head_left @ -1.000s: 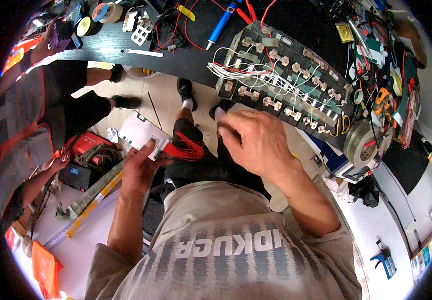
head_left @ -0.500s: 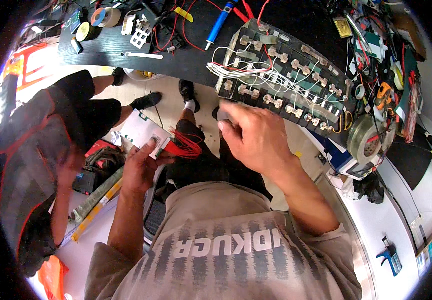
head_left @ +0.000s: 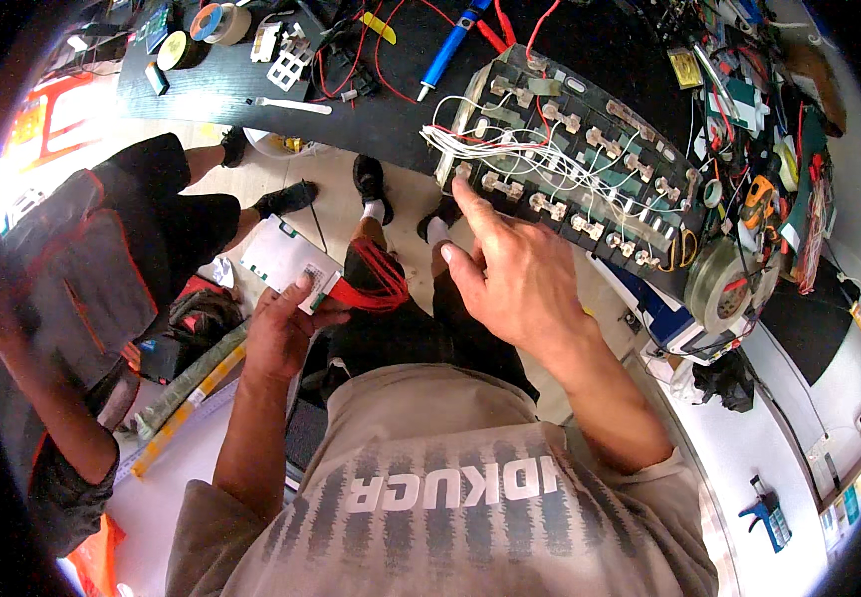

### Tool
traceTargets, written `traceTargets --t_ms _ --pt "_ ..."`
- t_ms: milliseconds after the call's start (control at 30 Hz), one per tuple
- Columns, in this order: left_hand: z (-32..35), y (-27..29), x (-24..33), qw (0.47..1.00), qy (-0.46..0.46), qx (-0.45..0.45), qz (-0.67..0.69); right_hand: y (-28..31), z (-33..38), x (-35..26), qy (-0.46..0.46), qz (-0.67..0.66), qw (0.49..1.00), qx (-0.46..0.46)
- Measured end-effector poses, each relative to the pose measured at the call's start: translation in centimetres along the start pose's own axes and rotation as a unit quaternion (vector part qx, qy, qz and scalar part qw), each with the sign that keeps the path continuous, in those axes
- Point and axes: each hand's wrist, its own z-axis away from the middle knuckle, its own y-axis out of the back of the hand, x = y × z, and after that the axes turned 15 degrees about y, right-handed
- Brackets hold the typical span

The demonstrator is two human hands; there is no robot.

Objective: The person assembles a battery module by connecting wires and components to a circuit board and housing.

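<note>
My left hand [head_left: 283, 333] grips a white rectangular circuit board [head_left: 288, 261] from which a bundle of red wires [head_left: 379, 282] fans out, held low over my lap. My right hand [head_left: 512, 279] is raised at the near edge of a battery pack [head_left: 572, 164] on the black bench, its index finger stretched out and touching the pack's corner by the white wires [head_left: 490, 149]; the hand holds nothing. The pack carries rows of metal tabs and a loom of white leads across its top.
Another person in black clothes and an apron [head_left: 102, 279] stands at the left. On the bench lie a blue-handled tool [head_left: 450, 45], tape rolls [head_left: 214, 20], a large grey tape roll [head_left: 717, 284], red leads and small parts. A blue tool [head_left: 771, 512] lies at the lower right.
My right hand has opened from a loose curl into a pointing finger on the pack's corner. The person at the left has stepped closer and bent in. My left hand keeps its hold on the board.
</note>
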Motion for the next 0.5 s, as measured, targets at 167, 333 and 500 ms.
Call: traceTargets --t_ms 167,333,500 --pt "0.05 0.33 -0.15 1.000 -0.002 -0.001 0.002 0.13 -0.13 -0.28 -0.018 0.007 1.000 -0.001" --pt "-0.04 0.85 -0.23 1.000 -0.001 0.005 0.002 -0.12 -0.12 -0.41 -0.012 0.011 1.000 -0.003" --pt "-0.10 0.87 -0.27 1.000 0.008 0.018 0.003 0.04 -0.40 -0.56 -0.015 0.026 1.000 -0.007"
